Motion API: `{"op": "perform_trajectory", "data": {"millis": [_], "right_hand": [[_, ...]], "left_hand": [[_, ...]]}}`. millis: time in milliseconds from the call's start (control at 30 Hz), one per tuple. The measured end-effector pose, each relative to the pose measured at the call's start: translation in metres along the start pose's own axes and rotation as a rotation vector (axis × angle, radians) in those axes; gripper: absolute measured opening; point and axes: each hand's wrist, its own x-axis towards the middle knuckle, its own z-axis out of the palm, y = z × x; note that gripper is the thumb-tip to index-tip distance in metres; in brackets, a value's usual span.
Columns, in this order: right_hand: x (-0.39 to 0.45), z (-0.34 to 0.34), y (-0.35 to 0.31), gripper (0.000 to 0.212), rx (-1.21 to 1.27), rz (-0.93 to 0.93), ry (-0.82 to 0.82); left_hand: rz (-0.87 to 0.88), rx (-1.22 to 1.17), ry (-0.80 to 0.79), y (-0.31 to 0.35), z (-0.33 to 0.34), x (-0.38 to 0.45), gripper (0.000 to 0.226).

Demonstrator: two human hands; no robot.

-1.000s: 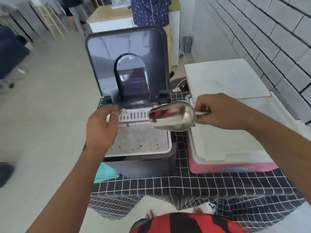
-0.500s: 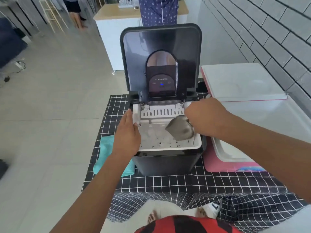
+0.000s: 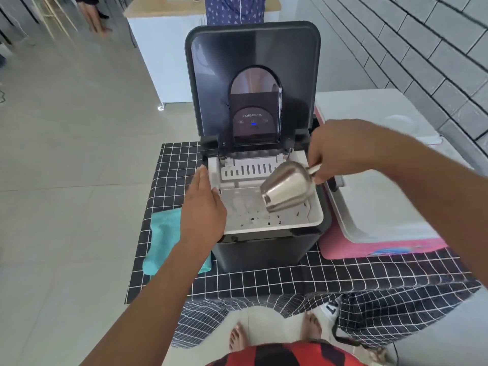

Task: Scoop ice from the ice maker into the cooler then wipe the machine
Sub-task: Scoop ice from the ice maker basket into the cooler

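Observation:
The black ice maker stands on a checked cloth with its lid raised. Its white basket holds a few pale ice pieces. My right hand grips the handle of a steel scoop, mouth tilted down into the basket. My left hand rests flat on the basket's left rim. The pink cooler, white inside, sits open just right of the machine, its lid leaning back.
A teal cloth lies on the black checked tablecloth left of the machine. A grey brick wall runs along the right. A white counter and a person stand behind; my bare feet show below the table edge.
The scoop swung from over the cooler's edge down into the ice basket. My left hand stayed on the basket's left rim. My view shifted and closed in on the machine.

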Motion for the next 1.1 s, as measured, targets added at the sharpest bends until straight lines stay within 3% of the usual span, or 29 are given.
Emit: {"op": "perform_trajectory", "data": {"millis": [133,267,367,500,633,733,867,1100], "right_hand": [[-0.010,-0.005,0.025,0.015,0.297,-0.029,-0.018],[-0.010,0.007,0.019,0.011,0.389,-0.099,-0.095],[-0.007,0.014,0.018,0.009,0.330,-0.095,-0.122],[-0.004,0.012,0.021,0.017,0.131,-0.038,0.005],[-0.004,0.008,0.016,0.020,0.119,-0.083,0.052],[-0.006,0.005,0.007,0.006,-0.097,-0.095,0.069],[0.000,0.013,-0.024,0.020,-0.308,-0.118,0.130],[0.037,0.055,-0.058,0.020,-0.256,-0.134,-0.110]], "left_hand": [[0.004,0.014,-0.004,0.000,0.000,-0.001,0.054],[-0.006,0.018,-0.004,-0.001,0.000,0.000,0.054],[-0.004,0.015,0.005,-0.002,0.001,0.000,0.054],[-0.014,0.014,0.011,-0.002,0.001,0.000,0.054],[-0.017,0.024,0.012,-0.001,0.001,-0.001,0.054],[-0.028,0.023,0.011,-0.001,0.002,-0.001,0.054],[-0.035,0.021,0.006,-0.002,0.002,0.000,0.054],[-0.034,0.031,0.005,-0.002,0.002,-0.001,0.055]]}}
